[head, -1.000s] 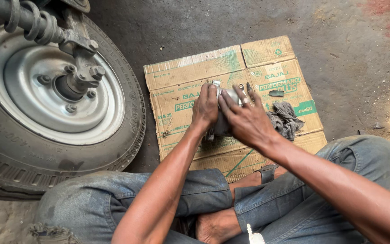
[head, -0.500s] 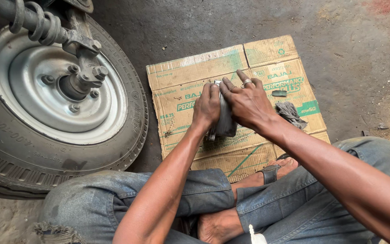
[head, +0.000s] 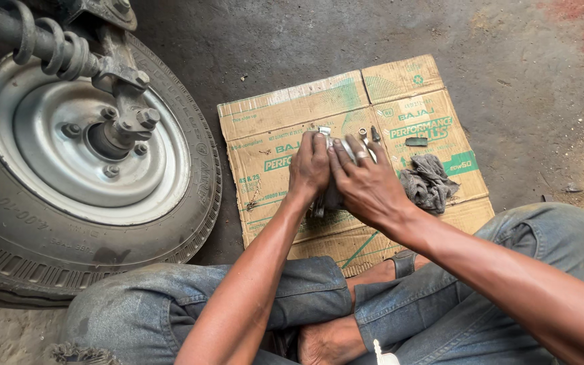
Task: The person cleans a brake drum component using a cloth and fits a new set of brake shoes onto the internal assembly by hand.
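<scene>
Head view: both hands [head: 339, 177] clasp a metal part [head: 326, 132] over cardboard [head: 292, 111], rag [head: 429, 181] beside, wheel [head: 69, 162] left

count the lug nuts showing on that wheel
4 lug nuts show on the wheel: left, lower, right, upper. Others may hide behind the strut.

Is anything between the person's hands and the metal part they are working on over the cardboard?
Nothing visible. The left hand and right hand both close directly on the metal part, which is mostly hidden under them. The grey rag lies apart on the cardboard.
</scene>
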